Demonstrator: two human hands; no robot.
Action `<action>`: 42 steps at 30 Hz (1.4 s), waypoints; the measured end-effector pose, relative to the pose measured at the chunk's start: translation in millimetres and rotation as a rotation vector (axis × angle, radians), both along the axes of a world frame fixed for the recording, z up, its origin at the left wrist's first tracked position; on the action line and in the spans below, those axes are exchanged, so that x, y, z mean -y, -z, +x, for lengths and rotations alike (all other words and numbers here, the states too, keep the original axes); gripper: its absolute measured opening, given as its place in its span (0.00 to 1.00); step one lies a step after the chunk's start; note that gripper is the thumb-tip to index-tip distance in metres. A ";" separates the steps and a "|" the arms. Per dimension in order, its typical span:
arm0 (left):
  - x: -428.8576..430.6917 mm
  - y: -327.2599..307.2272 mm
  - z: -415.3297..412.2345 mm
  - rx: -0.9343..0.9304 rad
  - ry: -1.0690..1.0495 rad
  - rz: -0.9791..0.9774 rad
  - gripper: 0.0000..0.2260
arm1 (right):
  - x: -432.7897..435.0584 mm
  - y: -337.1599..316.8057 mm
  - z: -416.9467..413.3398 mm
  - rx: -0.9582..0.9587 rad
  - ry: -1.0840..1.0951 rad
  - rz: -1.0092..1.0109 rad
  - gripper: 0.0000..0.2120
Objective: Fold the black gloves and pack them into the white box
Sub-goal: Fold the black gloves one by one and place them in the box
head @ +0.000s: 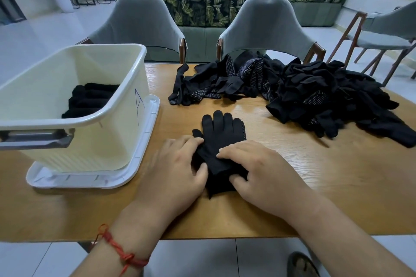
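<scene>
Both forearms come in from 6 o'clock, palms down, and meet over one black glove point(221, 137) lying flat at the surface's point(315, 186) near centre. The glove's tips point to 12 and its cuff to 6, w/ the cuff end bunched under the hands.

L hand point(177, 164) is a bit motion-blurred. Its fingers are nearly straight, not curled round anything, tips resting on the glove's 9 o'clock edge by the glove thumb, own thumb touching the cloth lower down. A red string bracelet point(119, 247) sits on that wrist.

R hand point(256, 164) lies flatter. Its fingers are extended and angled toward 10, pressing on the glove's palm area, thumb tip on the cuff. No pinch visible on either side.

White box point(74, 105) is at approx 9–10 o'clock from the glove, tilted, standing on its white lid point(144, 159), w/ a blue "A" on its side. Folded gloves point(90, 99) are stacked inside it.

A thin spread of loose gloves point(213, 83) lies at 12, and a bigger heap point(315, 96) at 1–2 o'clock, well apart from the hands. Two grey chairs point(139, 20) stand beyond the far edge.
</scene>
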State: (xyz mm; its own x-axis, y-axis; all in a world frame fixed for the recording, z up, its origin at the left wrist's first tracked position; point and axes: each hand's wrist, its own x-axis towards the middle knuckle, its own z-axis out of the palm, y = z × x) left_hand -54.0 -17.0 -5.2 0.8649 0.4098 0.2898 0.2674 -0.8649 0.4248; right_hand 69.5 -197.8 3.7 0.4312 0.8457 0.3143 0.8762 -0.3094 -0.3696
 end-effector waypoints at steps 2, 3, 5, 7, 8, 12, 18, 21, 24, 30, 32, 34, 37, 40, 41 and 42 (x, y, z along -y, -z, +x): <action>0.8 0.4 0.5 -0.023 -0.011 0.032 0.26 | -0.1 3.2 2.4 0.037 0.013 0.009 0.22; 0.8 0.9 1.1 -0.032 -0.016 0.039 0.26 | -0.4 4.4 2.9 0.066 0.028 0.028 0.22; 1.0 1.5 2.5 -0.054 -0.025 0.048 0.27 | -1.2 5.1 2.0 0.123 0.077 0.085 0.22; 1.6 1.8 3.3 -0.078 -0.036 0.052 0.28 | -1.6 4.6 -0.5 0.175 0.127 0.139 0.20; 1.9 1.6 3.5 -0.087 -0.039 0.051 0.28 | -1.7 4.0 -1.6 0.202 0.151 0.145 0.18; 3.9 -1.2 3.4 -0.100 -0.039 0.045 0.29 | -1.4 2.6 -3.4 0.255 0.207 0.106 0.11; 4.8 -3.3 0.8 -0.039 -0.014 0.008 0.27 | 2.1 -1.1 -4.3 0.227 0.165 0.059 0.13; -2.3 0.6 -1.0 0.014 -0.002 -0.137 0.29 | 3.9 -1.9 -0.3 0.193 0.111 -0.004 0.16; -11.3 2.0 -1.1 0.059 -0.047 -0.334 0.27 | 4.9 -3.1 0.4 0.175 0.080 -0.068 0.19; -4.4 -13.9 -8.5 0.162 0.233 -0.169 0.09 | 4.6 -5.3 1.0 0.147 0.084 -0.031 0.18; -0.5 -17.0 -11.6 0.100 0.355 -0.170 0.09 | 2.8 -4.5 2.4 0.150 0.092 -0.007 0.17; -0.3 -16.0 -11.1 0.093 0.380 -0.164 0.12 | 1.9 -4.9 2.8 0.163 0.088 0.000 0.17; -4.8 -10.3 -7.5 0.102 0.360 -0.142 0.08 | 4.9 -8.4 2.6 0.162 0.053 -0.020 0.17; -9.9 -5.5 -7.6 0.061 0.373 -0.109 0.06 | 8.0 -13.8 6.9 0.050 0.018 0.037 0.17; -10.6 -5.4 -8.2 0.047 0.381 -0.096 0.06 | 6.2 -15.1 9.7 0.009 0.013 0.063 0.17; -10.5 -5.3 -8.6 0.034 0.386 -0.092 0.06 | 3.5 -15.9 12.6 -0.015 0.012 0.065 0.17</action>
State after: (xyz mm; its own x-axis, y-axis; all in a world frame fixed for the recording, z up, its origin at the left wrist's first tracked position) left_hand -62.6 -6.5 0.1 0.9510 0.0822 0.2982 -0.0853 -0.8569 0.5083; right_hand 82.1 -201.2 19.6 0.4464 0.8183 0.3622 0.8667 -0.2946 -0.4026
